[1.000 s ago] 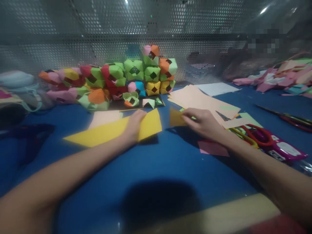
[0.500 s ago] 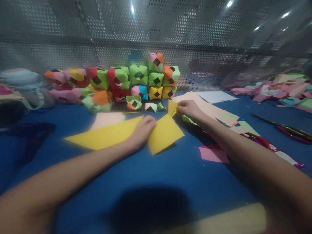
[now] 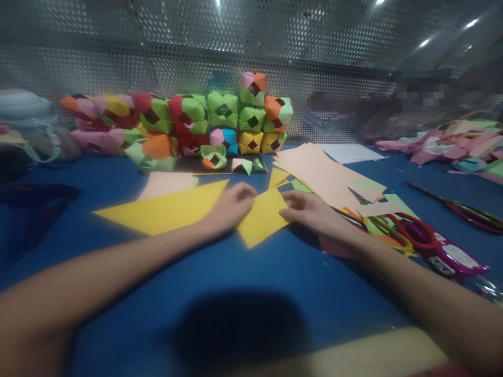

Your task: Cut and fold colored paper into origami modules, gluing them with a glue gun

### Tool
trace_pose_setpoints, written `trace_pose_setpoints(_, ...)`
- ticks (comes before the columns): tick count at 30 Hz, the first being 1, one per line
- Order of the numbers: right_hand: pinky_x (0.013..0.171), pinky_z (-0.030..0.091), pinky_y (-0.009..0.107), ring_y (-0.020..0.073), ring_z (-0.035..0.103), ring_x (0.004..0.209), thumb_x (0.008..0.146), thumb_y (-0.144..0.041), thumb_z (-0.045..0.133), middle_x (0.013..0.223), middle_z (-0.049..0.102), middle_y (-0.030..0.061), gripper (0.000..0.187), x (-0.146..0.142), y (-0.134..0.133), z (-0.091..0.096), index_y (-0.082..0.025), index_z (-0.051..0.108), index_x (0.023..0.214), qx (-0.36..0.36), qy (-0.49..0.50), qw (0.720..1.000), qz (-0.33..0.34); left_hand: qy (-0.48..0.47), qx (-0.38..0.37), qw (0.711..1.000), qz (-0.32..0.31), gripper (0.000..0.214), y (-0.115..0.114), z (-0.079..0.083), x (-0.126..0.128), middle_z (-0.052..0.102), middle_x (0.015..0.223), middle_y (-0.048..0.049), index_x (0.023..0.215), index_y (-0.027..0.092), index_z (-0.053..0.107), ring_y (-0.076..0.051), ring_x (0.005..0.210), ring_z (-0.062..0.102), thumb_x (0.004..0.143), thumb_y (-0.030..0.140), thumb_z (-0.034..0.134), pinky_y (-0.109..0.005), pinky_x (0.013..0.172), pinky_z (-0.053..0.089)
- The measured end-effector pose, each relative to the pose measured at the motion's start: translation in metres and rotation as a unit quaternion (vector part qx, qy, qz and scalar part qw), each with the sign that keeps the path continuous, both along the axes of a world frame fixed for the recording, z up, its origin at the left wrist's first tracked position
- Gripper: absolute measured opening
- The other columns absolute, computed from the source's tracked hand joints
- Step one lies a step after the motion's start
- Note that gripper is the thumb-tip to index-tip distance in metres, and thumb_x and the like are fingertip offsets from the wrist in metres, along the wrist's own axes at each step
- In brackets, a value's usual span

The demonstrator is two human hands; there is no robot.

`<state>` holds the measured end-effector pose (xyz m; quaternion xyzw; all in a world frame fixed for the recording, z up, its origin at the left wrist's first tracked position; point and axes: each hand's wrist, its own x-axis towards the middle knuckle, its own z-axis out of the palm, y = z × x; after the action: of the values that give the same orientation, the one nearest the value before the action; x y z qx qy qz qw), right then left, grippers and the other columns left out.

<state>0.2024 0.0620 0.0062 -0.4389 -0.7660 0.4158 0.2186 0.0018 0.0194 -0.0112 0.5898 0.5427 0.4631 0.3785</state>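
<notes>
A yellow square of paper (image 3: 261, 217) is held between my hands, low over the blue table. My left hand (image 3: 233, 207) grips its left edge with thumb and fingers closed. On the other side, my right hand (image 3: 308, 209) pinches the right corner. Under my left wrist and reaching out to the left lies a larger yellow sheet (image 3: 165, 207). Just behind the square, small folded yellow pieces (image 3: 277, 178) rest beside a stack of peach paper (image 3: 314, 170).
Folded paper blocks in many colours (image 3: 188, 115) are piled along a perforated metal panel (image 3: 165, 57). Scissors with red handles (image 3: 416, 230) and a purple packet (image 3: 456, 256) lie at right, with other scissors (image 3: 456, 204) beyond. Paper scraps (image 3: 451, 141) heap at far right.
My right hand has let go of the small yellow piece behind and come nearer, onto the yellow square's right corner. My left hand stays on the square. The view has shifted slightly.
</notes>
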Motion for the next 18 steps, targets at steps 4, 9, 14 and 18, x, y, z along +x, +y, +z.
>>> trace_pose_setpoints(4,0.061,0.048,0.029,0.0146,0.059,0.065,0.071,-0.027,0.063,0.074,0.063,0.0019,0.041,0.005,0.006,-0.005,-0.012,0.06,0.11,-0.006,0.061,0.997,-0.041,0.007,0.006,1.0,-0.011,0.012,0.0,-0.001,0.001,0.057,0.077,0.0004,0.086,0.016,0.056,-0.012,0.069,0.052,0.074,0.016,0.055,-0.027,0.064,0.04)
trace_pose_setpoints(9,0.064,0.048,0.03,0.0135,0.058,0.064,0.07,-0.025,0.065,0.075,0.065,0.0015,0.039,0.01,0.002,0.003,-0.014,0.062,0.107,0.006,0.093,0.993,-0.073,0.014,-0.009,1.0,-0.022,0.021,-0.003,-0.002,0.003,0.057,0.08,-0.0002,0.091,0.016,0.055,-0.012,0.072,0.053,0.07,0.012,0.054,-0.027,0.067,0.042)
trace_pose_setpoints(14,0.07,0.048,0.031,0.0146,0.06,0.071,0.073,-0.021,0.059,0.083,0.069,0.004,0.026,0.011,0.003,0.004,-0.017,0.066,0.098,-0.077,0.136,0.984,-0.089,0.008,-0.022,1.0,-0.019,0.028,-0.002,-0.001,0.0,0.061,0.086,-0.0023,0.1,0.017,0.055,-0.013,0.076,0.057,0.072,0.013,0.054,-0.028,0.069,0.045)
trace_pose_setpoints(18,0.072,0.049,0.031,0.0157,0.062,0.074,0.074,-0.02,0.055,0.085,0.069,0.0063,0.019,0.008,0.002,0.005,-0.017,0.066,0.089,-0.169,0.2,0.962,-0.082,0.012,-0.033,0.999,-0.005,0.031,0.0,-0.002,-0.003,0.063,0.089,-0.003,0.103,0.018,0.055,-0.014,0.075,0.059,0.072,0.015,0.056,-0.028,0.066,0.046)
